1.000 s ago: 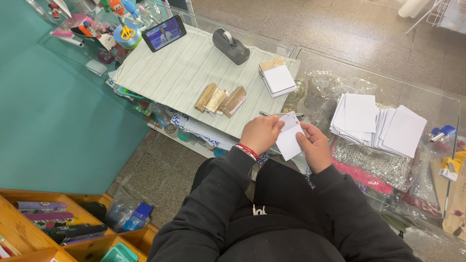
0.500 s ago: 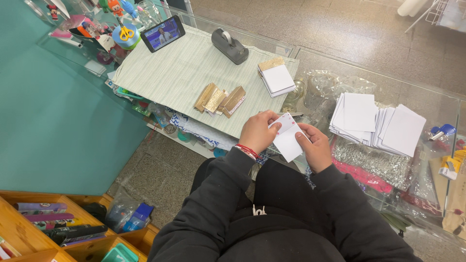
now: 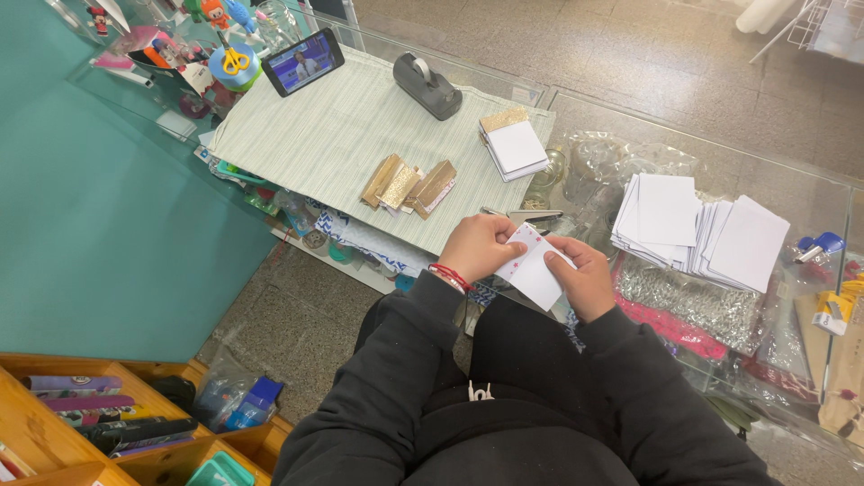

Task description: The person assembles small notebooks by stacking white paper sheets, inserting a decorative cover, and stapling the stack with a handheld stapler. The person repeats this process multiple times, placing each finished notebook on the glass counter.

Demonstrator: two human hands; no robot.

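Note:
A small white paper card (image 3: 537,273) with a dotted red edge sits between both hands, just past the near edge of a glass counter. My left hand (image 3: 480,248) pinches its upper left corner; a red band circles that wrist. My right hand (image 3: 587,281) grips the card's right side from below. Beyond the hands, several gold folded pieces (image 3: 409,185) lie on a pale green striped mat (image 3: 324,135). A small stack of white cards with a gold edge (image 3: 514,145) rests at the mat's far right corner.
A grey tape dispenser (image 3: 427,85) and a phone with a lit screen (image 3: 302,61) stand at the mat's far side. Fanned white sheets (image 3: 697,229) lie on the glass counter (image 3: 810,193) to the right. Wooden trays with pens (image 3: 99,418) sit low at left.
Both hands have stayed in place on the white card, shifting it only slightly; the view has tilted a little.

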